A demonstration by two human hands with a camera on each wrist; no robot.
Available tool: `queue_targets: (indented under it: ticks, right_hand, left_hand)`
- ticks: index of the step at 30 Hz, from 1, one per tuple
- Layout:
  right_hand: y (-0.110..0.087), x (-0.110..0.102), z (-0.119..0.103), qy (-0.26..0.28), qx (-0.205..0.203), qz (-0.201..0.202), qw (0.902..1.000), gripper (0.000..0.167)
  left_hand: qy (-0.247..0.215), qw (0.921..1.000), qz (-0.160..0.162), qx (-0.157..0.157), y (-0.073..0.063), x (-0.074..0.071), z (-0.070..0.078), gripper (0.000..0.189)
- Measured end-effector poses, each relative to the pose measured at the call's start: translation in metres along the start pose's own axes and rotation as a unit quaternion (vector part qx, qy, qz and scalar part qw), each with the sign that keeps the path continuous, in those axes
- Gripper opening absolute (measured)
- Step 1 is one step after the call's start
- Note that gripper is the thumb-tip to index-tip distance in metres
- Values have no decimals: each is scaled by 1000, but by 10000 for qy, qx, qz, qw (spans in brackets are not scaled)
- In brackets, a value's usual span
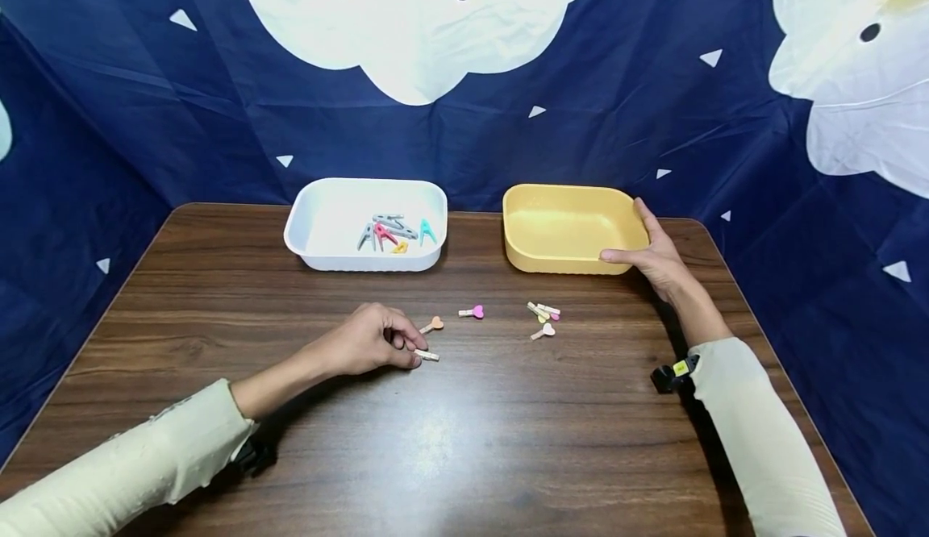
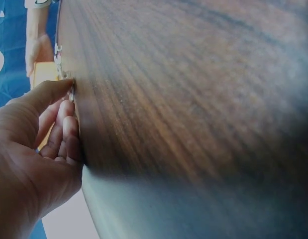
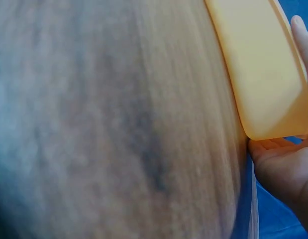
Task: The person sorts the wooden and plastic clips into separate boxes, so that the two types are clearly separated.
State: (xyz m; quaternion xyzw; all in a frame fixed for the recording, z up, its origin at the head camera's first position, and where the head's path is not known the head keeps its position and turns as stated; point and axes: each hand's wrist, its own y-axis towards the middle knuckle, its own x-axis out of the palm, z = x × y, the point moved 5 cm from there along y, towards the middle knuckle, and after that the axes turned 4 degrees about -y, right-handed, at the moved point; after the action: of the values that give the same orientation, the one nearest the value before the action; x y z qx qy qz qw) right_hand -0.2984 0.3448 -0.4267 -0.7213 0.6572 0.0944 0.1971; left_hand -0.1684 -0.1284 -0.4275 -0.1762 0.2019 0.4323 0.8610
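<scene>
A pale pin (image 1: 430, 355) pinched in the person's left grip (image 1: 373, 340), around the middle of the desk (image 1: 551, 424).
The pin sits between thumb and fingertips, well in from the far edge; whether it touches the wood cannot be told. Just beyond it lies an orange-heart pin (image 1: 436, 323), then, toward the right edge, a pink-heart pin (image 1: 476, 311), a small pile of pins (image 1: 549, 309) and a white-heart pin (image 1: 547, 330). Near the far right corner, the right grip (image 1: 662, 261) holds the yellow tub (image 1: 566, 264), thumb at its front rim, fingers along its right end. By the far edge, left of that, stands a white tub (image 1: 363, 264) containing coloured pegs (image 1: 395, 228).
</scene>
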Motion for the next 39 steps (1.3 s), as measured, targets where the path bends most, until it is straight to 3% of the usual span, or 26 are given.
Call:
queue_targets:
  ticks: [9,25,39]
  right_hand:
    - [1,-1,-2,197,35,-3,9998,137]
    - [4,-2,2,-31,74,6,10000,138]
    - [2,-1,5,-62,102,9,9999,136]
  left_hand:
    - [-13,10000,-21,75,2,-1,3,12]
    - [-48,9999,58,89,1,0,8,12]
    - [-143,9999,-19,77,13,4,18,8]
